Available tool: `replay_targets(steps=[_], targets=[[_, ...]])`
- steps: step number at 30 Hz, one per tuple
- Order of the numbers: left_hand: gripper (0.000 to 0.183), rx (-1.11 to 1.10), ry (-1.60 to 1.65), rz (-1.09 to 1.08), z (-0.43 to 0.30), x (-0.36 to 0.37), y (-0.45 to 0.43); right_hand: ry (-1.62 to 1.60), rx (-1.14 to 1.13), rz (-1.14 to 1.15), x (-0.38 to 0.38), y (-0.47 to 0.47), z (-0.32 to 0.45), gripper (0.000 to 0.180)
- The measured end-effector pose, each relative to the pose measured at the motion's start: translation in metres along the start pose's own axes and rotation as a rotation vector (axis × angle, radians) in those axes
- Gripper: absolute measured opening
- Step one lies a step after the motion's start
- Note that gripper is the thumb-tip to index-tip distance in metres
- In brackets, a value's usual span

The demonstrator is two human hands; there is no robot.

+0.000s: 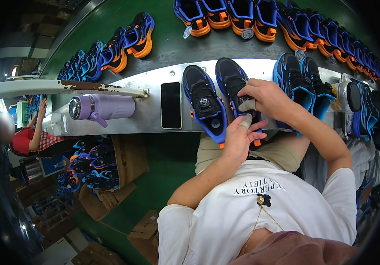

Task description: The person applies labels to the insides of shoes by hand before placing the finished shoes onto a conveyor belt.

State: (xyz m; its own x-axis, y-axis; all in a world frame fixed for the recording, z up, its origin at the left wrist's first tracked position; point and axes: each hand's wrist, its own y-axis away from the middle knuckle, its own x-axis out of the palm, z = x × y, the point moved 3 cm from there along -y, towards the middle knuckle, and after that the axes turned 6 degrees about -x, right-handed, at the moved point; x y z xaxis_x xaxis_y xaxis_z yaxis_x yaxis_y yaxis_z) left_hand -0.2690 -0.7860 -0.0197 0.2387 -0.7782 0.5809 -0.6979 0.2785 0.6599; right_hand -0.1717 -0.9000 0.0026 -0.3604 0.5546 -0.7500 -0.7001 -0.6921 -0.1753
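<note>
Two black sneakers with blue trim and orange heel tabs stand side by side on the metal ledge, toes pointing away from me. The left sneaker [199,89] shows a round lacing dial [204,102] on its tongue. My right hand [266,99] bends over the tongue of the right sneaker [230,74], thumb and fingertips closed around its dial area, which they partly cover. My left hand [238,139] is at this sneaker's heel collar, one wrapped fingertip at the opening and other fingers spread. Whether it grips the collar is hidden. Pale wraps cover fingertips on both hands.
A phone [171,105] and a purple bottle [114,106] lie on the ledge [153,96] at left, below a chipped white bar [87,86]. Blue-trimmed sneakers [287,74] stand at right. Sneaker rows line the green conveyor belt [166,39]. A person [36,139] works far left, near a carton [130,159].
</note>
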Motion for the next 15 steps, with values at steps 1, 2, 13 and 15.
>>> replay_targets(steps=[1,2,13,15], targets=[[0.031,-0.009,-0.001,-0.013,-0.001,0.000,0.000,0.001,-0.001,0.000,-0.002,-0.001,0.000,0.028],[0.031,-0.008,0.000,-0.012,0.000,0.000,0.000,-0.043,-0.001,0.027,-0.006,-0.001,-0.001,0.028],[0.031,0.003,0.002,0.018,0.002,-0.004,0.001,-0.130,0.073,-0.010,-0.006,0.002,0.007,0.027],[0.031,-0.001,-0.004,-0.003,0.001,-0.001,0.004,-0.187,-0.003,0.009,-0.010,-0.001,0.003,0.026]])
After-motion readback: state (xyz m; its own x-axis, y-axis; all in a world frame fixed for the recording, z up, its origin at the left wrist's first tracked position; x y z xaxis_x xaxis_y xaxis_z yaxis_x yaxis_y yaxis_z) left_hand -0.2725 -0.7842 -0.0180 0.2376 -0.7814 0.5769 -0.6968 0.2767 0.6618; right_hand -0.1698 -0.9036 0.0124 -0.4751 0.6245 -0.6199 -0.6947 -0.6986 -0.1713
